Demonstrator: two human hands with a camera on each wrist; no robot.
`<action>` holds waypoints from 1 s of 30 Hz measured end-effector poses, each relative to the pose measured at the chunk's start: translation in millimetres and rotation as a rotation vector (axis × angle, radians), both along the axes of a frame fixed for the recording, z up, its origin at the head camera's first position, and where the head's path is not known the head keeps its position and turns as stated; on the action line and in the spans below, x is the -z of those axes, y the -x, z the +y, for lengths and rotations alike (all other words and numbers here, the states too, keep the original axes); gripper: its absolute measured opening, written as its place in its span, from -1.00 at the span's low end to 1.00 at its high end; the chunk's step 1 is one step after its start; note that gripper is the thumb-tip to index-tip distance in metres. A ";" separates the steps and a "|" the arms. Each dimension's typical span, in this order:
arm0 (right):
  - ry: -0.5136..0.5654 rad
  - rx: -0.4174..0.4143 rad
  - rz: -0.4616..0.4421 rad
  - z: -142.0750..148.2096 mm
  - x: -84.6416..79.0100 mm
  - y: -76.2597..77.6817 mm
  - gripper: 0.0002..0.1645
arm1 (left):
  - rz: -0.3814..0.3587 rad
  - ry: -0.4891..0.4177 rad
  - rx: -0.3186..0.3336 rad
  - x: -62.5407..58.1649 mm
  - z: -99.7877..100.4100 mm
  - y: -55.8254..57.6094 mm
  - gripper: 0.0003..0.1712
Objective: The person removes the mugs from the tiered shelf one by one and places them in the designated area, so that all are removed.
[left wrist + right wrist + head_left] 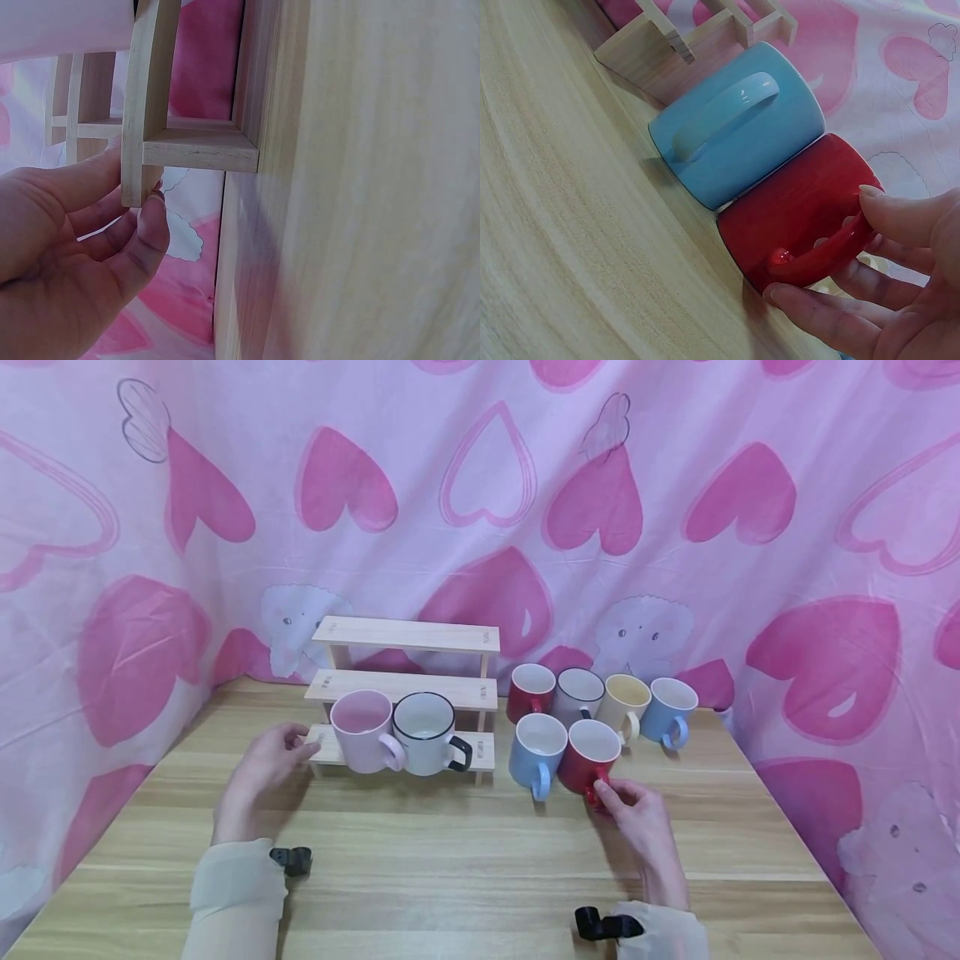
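My left hand (272, 758) pinches the left end of the lowest step of a three-tier wooden rack (405, 633); in the left wrist view the thumb lies on one face of the board (135, 112) and fingers on the other. On that step stand a pink mug (360, 735) and a white mug with a black rim and handle (423, 739), side by side. With my right hand (637, 818) I hold the handle of a red mug (802, 217), which stands on the table against a light blue mug (739, 124).
Behind the front pair stand another red mug (528, 692), a black-rimmed white mug (576, 697), a cream-yellow mug (624, 703) and a second blue mug (667, 710). A pink heart-patterned curtain (480, 460) hangs behind the wooden table (450, 868).
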State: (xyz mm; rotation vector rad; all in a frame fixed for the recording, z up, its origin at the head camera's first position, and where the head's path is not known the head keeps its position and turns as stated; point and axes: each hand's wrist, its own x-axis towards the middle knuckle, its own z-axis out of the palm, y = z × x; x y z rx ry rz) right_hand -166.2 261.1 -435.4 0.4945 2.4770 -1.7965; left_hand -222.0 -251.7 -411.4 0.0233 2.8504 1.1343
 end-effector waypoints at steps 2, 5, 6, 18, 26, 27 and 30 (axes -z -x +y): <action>0.004 -0.005 0.000 0.2 -0.4 -0.1 -0.49 | -0.001 -0.002 -0.001 0.3 -0.3 -0.2 -0.44; -0.007 -0.022 -0.001 0.6 -0.9 -0.6 -0.50 | -0.009 -0.010 -0.002 0.6 -0.3 -0.5 -0.43; -0.015 -0.028 -0.004 0.6 -1.1 -0.8 -0.50 | -0.010 -0.008 -0.002 0.6 -0.3 -0.5 -0.42; -0.043 -0.129 -0.075 2.8 -6.9 -5.0 -0.15 | 0.008 0.007 0.008 -1.4 -0.1 -0.2 -0.41; -0.117 -0.206 -0.088 8.1 -12.9 -8.8 0.18 | 0.000 0.002 -0.002 -1.2 0.4 -0.3 -0.43; -0.124 -0.212 -0.082 8.5 -14.0 -9.3 0.21 | 0.000 0.000 -0.002 -0.9 0.5 -0.3 -0.43; -0.127 -0.215 -0.059 9.1 -17.5 -10.0 0.20 | 0.004 -0.005 0.000 -0.7 0.1 -0.3 -0.42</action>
